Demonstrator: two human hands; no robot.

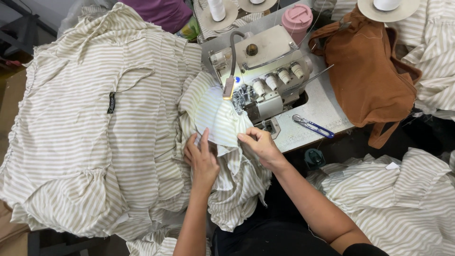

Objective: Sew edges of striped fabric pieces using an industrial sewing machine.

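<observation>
Sewing table (327,111) heaped over, left hand (201,159) flat on striped fabric (215,111), right hand (258,142) pinching it — needle hidden.

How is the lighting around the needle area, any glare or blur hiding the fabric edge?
Head view: the machine lamp washes out the striped fabric beside the sewing machine, so its stripes fade there; the left hand and right hand are sharp and evenly lit; the lower edge under the table is dark.

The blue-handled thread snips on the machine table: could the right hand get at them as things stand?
Probably yes. The thread snips lie bare on the machine table, just right of the right hand, nothing between; but its fingers now pinch the striped fabric.
</observation>
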